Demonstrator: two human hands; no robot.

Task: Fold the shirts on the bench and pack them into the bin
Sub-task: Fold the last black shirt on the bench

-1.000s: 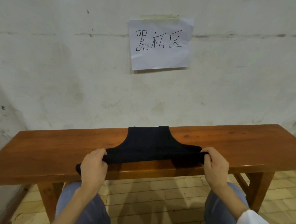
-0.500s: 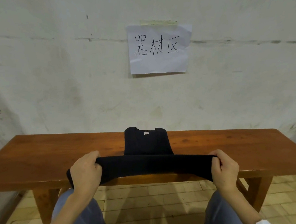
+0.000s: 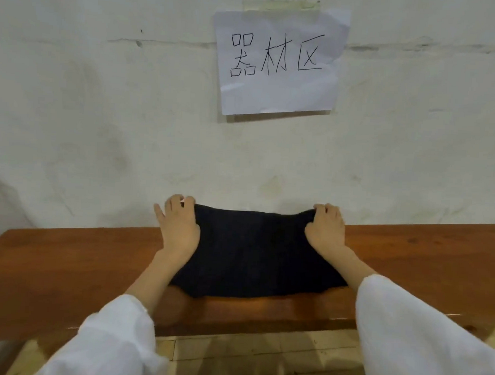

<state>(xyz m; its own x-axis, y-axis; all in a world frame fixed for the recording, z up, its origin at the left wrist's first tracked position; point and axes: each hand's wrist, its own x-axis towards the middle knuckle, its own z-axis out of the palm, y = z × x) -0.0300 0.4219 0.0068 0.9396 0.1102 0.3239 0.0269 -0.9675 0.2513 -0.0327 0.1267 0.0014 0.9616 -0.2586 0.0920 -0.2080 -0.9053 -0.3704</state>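
- Brown surface [image 3: 64,263] below the wall's paper sign [image 3: 278,62].
- Black shirt [image 3: 254,253] just flipped toward the sign, now folded flat.
- Far corners pinched by left hand [image 3: 178,226] and right hand [image 3: 325,231]; not packed yet.

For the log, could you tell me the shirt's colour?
The shirt is black or dark navy; head view.

light: soft, even | shadows: faint below paper [image 3: 278,62] | focus: slightly soft

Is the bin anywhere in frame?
No: only the bench, the shirt, held by left hand and right hand, and a sign show.
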